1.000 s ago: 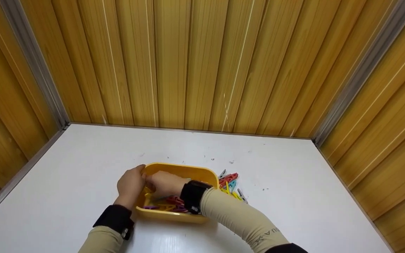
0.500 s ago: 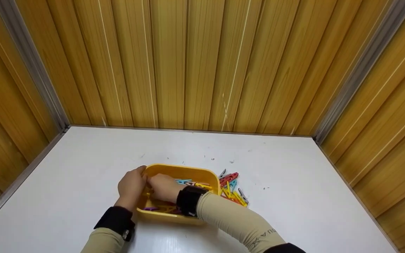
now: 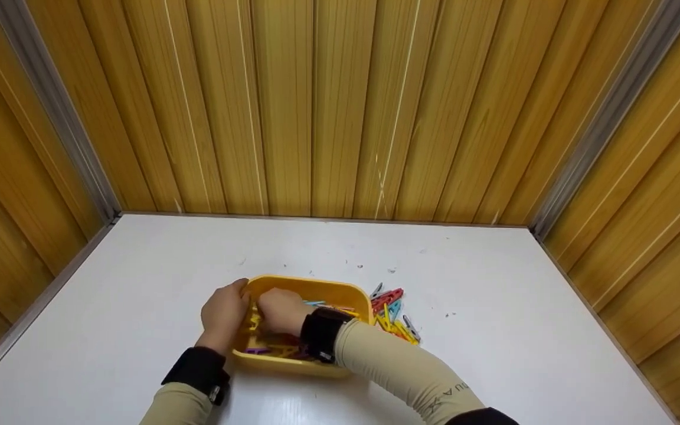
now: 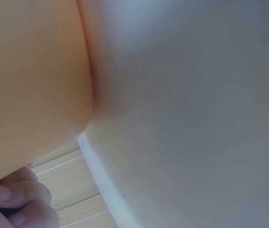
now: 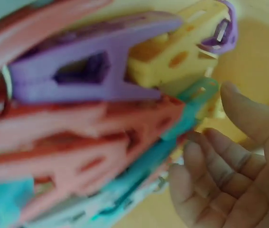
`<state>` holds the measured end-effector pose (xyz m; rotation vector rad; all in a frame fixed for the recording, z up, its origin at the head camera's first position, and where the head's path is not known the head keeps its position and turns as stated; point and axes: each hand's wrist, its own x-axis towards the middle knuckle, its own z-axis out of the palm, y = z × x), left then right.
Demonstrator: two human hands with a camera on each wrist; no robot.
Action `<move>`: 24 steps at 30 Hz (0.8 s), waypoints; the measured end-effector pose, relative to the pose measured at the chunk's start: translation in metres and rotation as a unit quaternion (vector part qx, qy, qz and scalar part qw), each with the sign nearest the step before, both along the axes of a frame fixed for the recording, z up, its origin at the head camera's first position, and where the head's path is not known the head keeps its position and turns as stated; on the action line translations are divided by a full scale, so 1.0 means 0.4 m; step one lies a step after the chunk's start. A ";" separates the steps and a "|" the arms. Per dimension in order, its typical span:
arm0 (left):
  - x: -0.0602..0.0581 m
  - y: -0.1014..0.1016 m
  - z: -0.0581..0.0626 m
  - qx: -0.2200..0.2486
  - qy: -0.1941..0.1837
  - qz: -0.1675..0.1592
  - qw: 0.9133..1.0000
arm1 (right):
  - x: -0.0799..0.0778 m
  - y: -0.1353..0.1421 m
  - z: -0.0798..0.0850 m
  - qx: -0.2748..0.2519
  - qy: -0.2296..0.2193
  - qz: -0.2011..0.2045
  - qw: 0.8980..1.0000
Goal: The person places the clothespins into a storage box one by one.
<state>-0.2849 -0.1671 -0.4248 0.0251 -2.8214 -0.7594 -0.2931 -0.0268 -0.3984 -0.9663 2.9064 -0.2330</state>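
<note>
A yellow plastic tub [image 3: 293,367] stands on the white table, holding several colourful clothespins. My left hand [image 3: 224,313] grips its left rim; curled fingers [image 4: 27,194] show at the lower left of the left wrist view. My right hand [image 3: 283,311] is inside the tub, close to the left wall. In the right wrist view its fingers are loosely bent, the thumb apart from them, beside a teal clothespin [image 5: 146,161]. Red clothespins [image 5: 110,118] and a purple clothespin [image 5: 117,78] lie in that view. Yellow clothespin-like pieces [image 3: 254,320] are by the tub's left wall.
A loose heap of clothespins [image 3: 396,321] lies on the table against the tub's right side. Wood-patterned panels [image 3: 340,118] enclose the table at the back and both sides. Small dark marks dot the white tabletop [image 3: 464,271].
My right hand has drawn slightly right, away from the left wall and my left hand. Yellow pieces now show in the gap. My left hand keeps its hold on the rim.
</note>
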 end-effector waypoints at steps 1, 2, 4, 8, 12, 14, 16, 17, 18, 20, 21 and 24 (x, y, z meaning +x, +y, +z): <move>0.000 0.001 0.001 -0.002 -0.003 0.002 1.000 | 0.000 0.007 0.010 -0.002 -0.008 0.000 1.000; 0.000 0.002 0.002 -0.003 -0.008 0.004 1.000 | 0.000 0.016 0.023 -0.003 -0.013 0.001 1.000; -0.002 0.006 0.005 -0.004 -0.022 0.005 1.000 | 0.001 0.044 0.052 -0.015 -0.020 0.005 1.000; -0.007 0.016 0.010 0.001 -0.051 0.005 0.999 | 0.021 0.139 0.111 -0.068 -0.035 0.015 0.997; -0.010 0.017 0.014 -0.001 -0.050 0.002 0.999 | 0.050 0.264 0.149 -0.127 -0.043 -0.003 0.991; -0.011 0.015 0.016 -0.003 -0.048 0.001 0.999 | 0.060 0.325 0.155 -0.145 -0.033 -0.021 0.989; -0.012 0.010 0.018 -0.001 -0.051 0.001 0.999 | 0.066 0.379 0.151 -0.156 -0.019 -0.039 0.987; -0.012 0.007 0.019 0.000 -0.055 0.001 0.998 | 0.069 0.403 0.146 -0.161 -0.015 -0.048 0.986; -0.013 0.005 0.019 0.001 -0.061 0.002 0.998 | 0.072 0.426 0.139 -0.166 -0.011 -0.056 0.984; -0.015 0.002 0.022 0.004 -0.073 0.003 0.997 | 0.078 0.464 0.124 -0.178 -0.010 -0.067 0.982; -0.015 0.000 0.022 0.004 -0.074 0.003 0.997 | 0.081 0.481 0.117 -0.182 -0.012 -0.072 0.981; -0.015 -0.003 0.024 0.002 -0.073 0.002 0.997 | 0.092 0.519 0.101 -0.191 -0.016 -0.079 0.978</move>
